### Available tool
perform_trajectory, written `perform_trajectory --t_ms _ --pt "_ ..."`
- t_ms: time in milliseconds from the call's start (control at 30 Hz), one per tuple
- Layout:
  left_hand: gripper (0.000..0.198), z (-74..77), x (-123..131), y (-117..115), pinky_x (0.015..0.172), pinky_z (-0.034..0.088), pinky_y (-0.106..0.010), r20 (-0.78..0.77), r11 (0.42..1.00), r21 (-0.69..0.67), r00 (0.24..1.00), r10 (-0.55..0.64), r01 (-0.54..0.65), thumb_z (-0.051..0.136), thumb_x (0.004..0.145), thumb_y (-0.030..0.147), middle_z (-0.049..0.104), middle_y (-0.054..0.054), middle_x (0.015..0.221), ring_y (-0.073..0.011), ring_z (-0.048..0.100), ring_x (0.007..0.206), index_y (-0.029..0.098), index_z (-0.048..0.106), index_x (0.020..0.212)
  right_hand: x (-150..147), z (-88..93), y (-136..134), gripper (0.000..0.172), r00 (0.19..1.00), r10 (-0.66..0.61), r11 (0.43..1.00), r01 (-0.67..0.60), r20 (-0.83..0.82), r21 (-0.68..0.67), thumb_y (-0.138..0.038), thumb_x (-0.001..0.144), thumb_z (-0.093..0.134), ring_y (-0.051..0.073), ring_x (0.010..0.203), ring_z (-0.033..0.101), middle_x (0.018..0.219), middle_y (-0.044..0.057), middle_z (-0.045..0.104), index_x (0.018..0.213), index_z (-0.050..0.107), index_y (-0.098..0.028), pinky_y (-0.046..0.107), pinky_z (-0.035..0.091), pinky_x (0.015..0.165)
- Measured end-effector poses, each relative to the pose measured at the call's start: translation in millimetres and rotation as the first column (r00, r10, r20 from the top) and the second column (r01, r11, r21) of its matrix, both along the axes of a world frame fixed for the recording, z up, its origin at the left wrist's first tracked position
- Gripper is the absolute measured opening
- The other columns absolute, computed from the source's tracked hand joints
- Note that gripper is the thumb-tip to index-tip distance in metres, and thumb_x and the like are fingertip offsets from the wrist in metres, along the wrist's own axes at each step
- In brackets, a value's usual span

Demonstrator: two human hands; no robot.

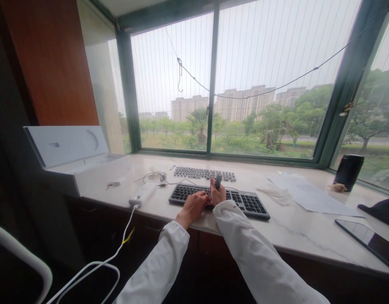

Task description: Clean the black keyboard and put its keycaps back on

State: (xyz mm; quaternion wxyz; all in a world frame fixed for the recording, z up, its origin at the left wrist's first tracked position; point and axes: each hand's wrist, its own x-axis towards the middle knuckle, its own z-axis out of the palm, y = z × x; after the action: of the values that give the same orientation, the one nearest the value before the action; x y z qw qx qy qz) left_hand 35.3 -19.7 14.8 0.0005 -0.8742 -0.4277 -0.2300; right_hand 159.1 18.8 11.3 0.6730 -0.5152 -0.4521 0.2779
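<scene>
A dark keyboard point(245, 202) lies on the pale marble sill point(295, 230) in front of me. My left hand point(194, 207) rests on its left-middle keys with the fingers curled down onto them. My right hand point(217, 193) is closed round a small grey pen-like tool point(218, 180), held upright just above the keys. Behind the keyboard lies a flat row of loose grey keycaps point(203, 173). Both arms wear white sleeves.
A white box with its lid up point(70, 160) stands at the left, a white power bank point(142, 194) with a cable beside it. Papers point(308, 194), a black cup point(349, 171) and a dark tablet point(368, 240) lie to the right. Windows stand behind.
</scene>
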Motion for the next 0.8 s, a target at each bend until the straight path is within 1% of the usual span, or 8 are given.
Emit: perform_trajectory --t_ms 133,233,333,400,533,633,700,800 --pt "0.023 3.4 0 -2 0.077 0.05 -0.027 -0.009 1.0 -0.003 1.0 -0.003 0.003 0.048 0.095 0.032 0.067 -0.006 0.105 -0.0194 0.065 0.092 0.022 0.069 0.1 -1 -5.0 4 0.053 0.999 -0.008 0.999 0.005 0.048 0.048 -0.068 0.072 0.057 0.011 0.049 0.04 0.045 -0.003 0.045 0.051 0.045 -0.021 0.025 0.033 0.048" --pt "0.022 4.7 -1 -4 0.078 0.049 -0.026 -0.003 1.0 -0.009 1.0 -0.001 0.001 0.049 0.094 0.028 0.067 -0.006 0.107 -0.0193 0.065 0.093 0.022 0.069 0.101 -3 -6.1 5 0.053 0.999 0.003 0.998 -0.005 0.033 0.061 -0.068 0.07 0.059 0.011 0.047 0.039 0.043 -0.004 0.044 0.049 0.045 -0.021 0.024 0.033 0.046" --pt "0.023 4.1 -1 -4 0.078 0.049 -0.026 0.013 1.0 -0.014 1.0 0.001 0.0 0.048 0.094 0.029 0.067 -0.006 0.108 -0.0191 0.065 0.094 0.023 0.069 0.103 -5 -5.8 6 0.054 0.998 0.048 0.997 -0.046 -0.039 0.064 -0.07 0.071 0.058 0.01 0.043 0.038 0.042 -0.004 0.043 0.05 0.043 -0.023 0.024 0.032 0.042" --pt "0.024 3.0 -2 -3 0.079 0.049 -0.026 0.029 1.0 -0.015 1.0 -0.003 0.003 0.049 0.095 0.033 0.067 -0.005 0.107 -0.0188 0.065 0.094 0.024 0.07 0.102 -5 -4.9 8 0.054 0.99 0.087 0.995 -0.081 -0.112 0.062 -0.071 0.073 0.055 0.009 0.038 0.034 0.041 -0.005 0.04 0.052 0.039 -0.024 0.024 0.03 0.038" --pt "0.024 1.4 -2 -1 0.08 0.049 -0.027 0.06 1.0 -0.02 0.998 -0.002 0.003 0.053 0.093 0.037 0.067 -0.004 0.106 -0.0183 0.066 0.093 0.024 0.071 0.101 3 -2.2 13 0.054 0.958 0.151 0.988 -0.142 -0.244 0.054 -0.073 0.076 0.048 0.007 0.031 0.021 0.039 -0.01 0.026 0.057 0.028 -0.026 0.024 0.021 0.031" --pt "0.023 1.7 -2 0 0.081 0.049 -0.027 0.072 1.0 -0.028 0.997 0.005 -0.003 0.055 0.092 0.038 0.068 -0.005 0.107 -0.0181 0.066 0.094 0.024 0.072 0.1 10 -1.2 17 0.055 0.938 0.185 0.983 -0.179 -0.292 0.045 -0.073 0.076 0.048 0.006 0.03 0.016 0.037 -0.012 0.018 0.057 0.024 -0.027 0.023 0.018 0.029" --pt "0.024 2.2 -1 0 0.081 0.049 -0.027 0.076 1.0 -0.031 0.997 0.004 -0.002 0.055 0.092 0.038 0.068 -0.005 0.106 -0.0181 0.066 0.094 0.024 0.072 0.1 11 -2.1 19 0.056 0.932 0.203 0.979 -0.197 -0.301 0.048 -0.073 0.075 0.05 0.006 0.03 0.016 0.037 -0.013 0.017 0.057 0.024 -0.027 0.023 0.017 0.029" --pt "0.023 2.4 -2 0 0.079 0.049 -0.026 0.08 1.0 -0.029 0.997 -0.003 0.005 0.054 0.092 0.038 0.068 -0.005 0.105 -0.0184 0.066 0.093 0.024 0.072 0.1 8 -5.1 20 0.055 0.933 0.228 0.974 -0.218 -0.28 0.065 -0.071 0.073 0.055 0.005 0.029 0.018 0.037 -0.012 0.023 0.057 0.027 -0.026 0.023 0.018 0.029"
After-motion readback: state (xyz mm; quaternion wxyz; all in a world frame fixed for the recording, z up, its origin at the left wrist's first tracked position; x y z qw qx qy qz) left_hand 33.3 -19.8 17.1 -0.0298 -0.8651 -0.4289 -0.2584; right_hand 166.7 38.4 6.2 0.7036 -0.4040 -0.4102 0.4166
